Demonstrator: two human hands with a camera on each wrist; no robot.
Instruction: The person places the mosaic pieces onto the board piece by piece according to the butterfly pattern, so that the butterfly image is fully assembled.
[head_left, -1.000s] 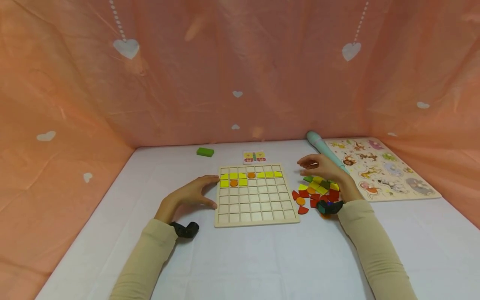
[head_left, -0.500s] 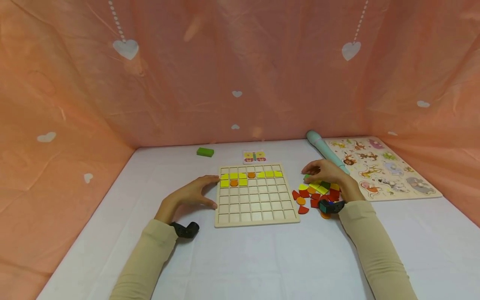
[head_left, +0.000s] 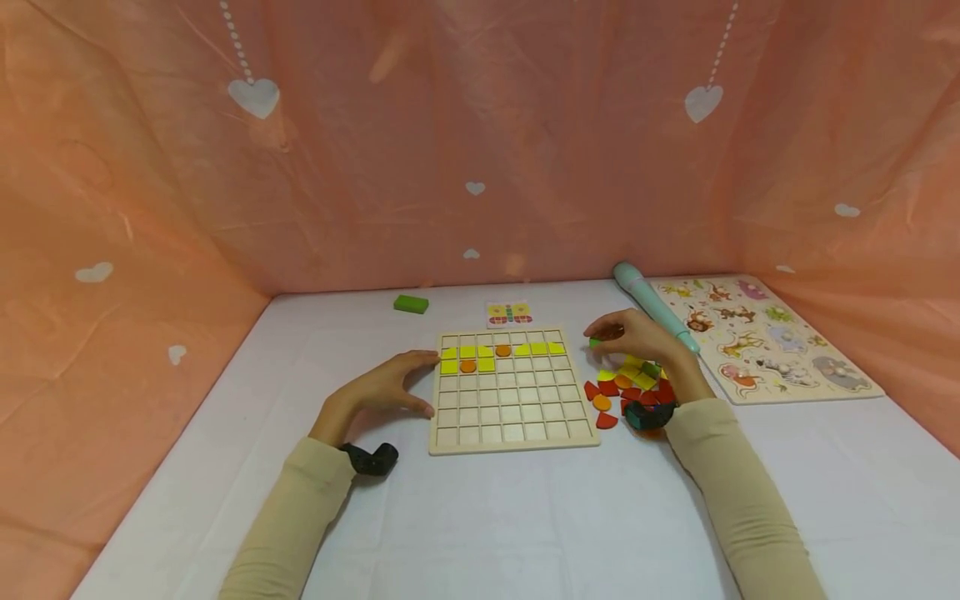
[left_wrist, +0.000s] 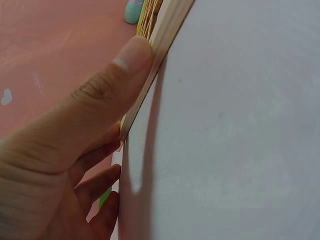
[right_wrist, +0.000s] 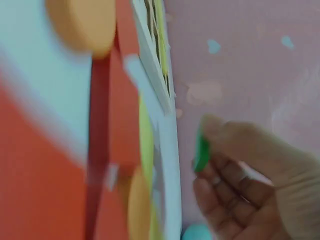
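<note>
In the head view my left hand (head_left: 382, 387) rests on the left edge of a wooden grid board (head_left: 513, 417), thumb and fingers spread along it. The left wrist view shows the thumb (left_wrist: 127, 60) against the board's side. The board's upper rows carry several yellow tiles (head_left: 538, 348) and two orange discs (head_left: 503, 351). To the right of the board, my right hand (head_left: 637, 337) pinches a small green tile (right_wrist: 201, 154) between thumb and finger, raised above the table. Below this hand lies a pile of red, yellow, orange and green tiles (head_left: 628, 393).
A small picture card (head_left: 508, 314) lies behind the grid board, with a green block (head_left: 411, 304) farther left. A pale teal, microphone-shaped object (head_left: 648, 302) lies beside an animal puzzle board (head_left: 772, 398) at the right. Pink cloth (head_left: 360, 192) hangs behind the table.
My right hand dips to the tile pile, takes hold of a green tile, then lifts it up and left toward the board. The left hand stays where it was.
</note>
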